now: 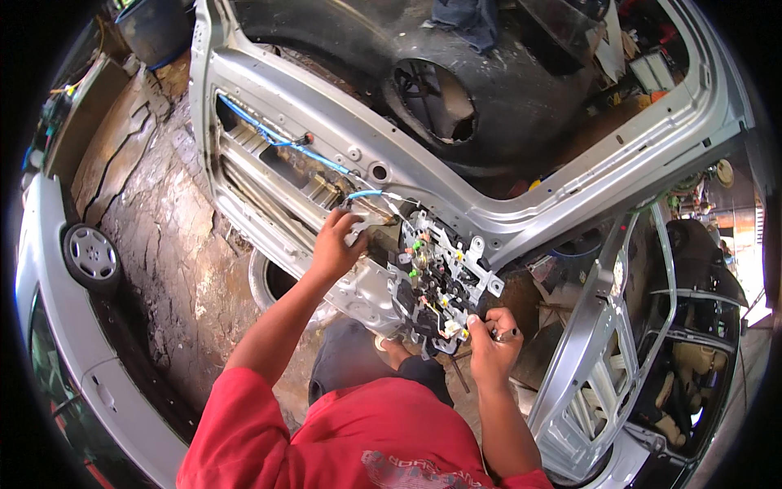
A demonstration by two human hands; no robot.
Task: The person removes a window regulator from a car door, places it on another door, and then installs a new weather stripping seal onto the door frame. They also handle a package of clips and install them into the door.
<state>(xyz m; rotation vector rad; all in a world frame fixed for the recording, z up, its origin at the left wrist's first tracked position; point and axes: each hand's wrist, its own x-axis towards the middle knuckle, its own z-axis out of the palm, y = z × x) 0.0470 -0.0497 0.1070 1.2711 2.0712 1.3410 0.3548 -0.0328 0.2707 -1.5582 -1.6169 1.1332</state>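
Note:
A bare silver car door [423, 155] lies slantwise before me, its inner side showing. Against its lower part sits a door lock mechanism [440, 281], a tangle of metal plates and levers with green, orange and yellow plastic bits. Blue-sleeved cables [285, 140] run along the door's opening, and one short length [365, 195] leads to the mechanism. My left hand [336, 244] has its fingers curled at the door panel beside that cable; what they grip is hidden. My right hand [494, 346] is closed around a dark metal tool [509, 335], thumb against the mechanism's near edge.
Behind the door is a dark car body panel [521, 98] with a round opening. A silver car [61, 301] stands at left, a blue drum [153, 33] at upper left. Another door frame [582, 391] leans at right. A tyre [262, 281] lies on the cracked floor.

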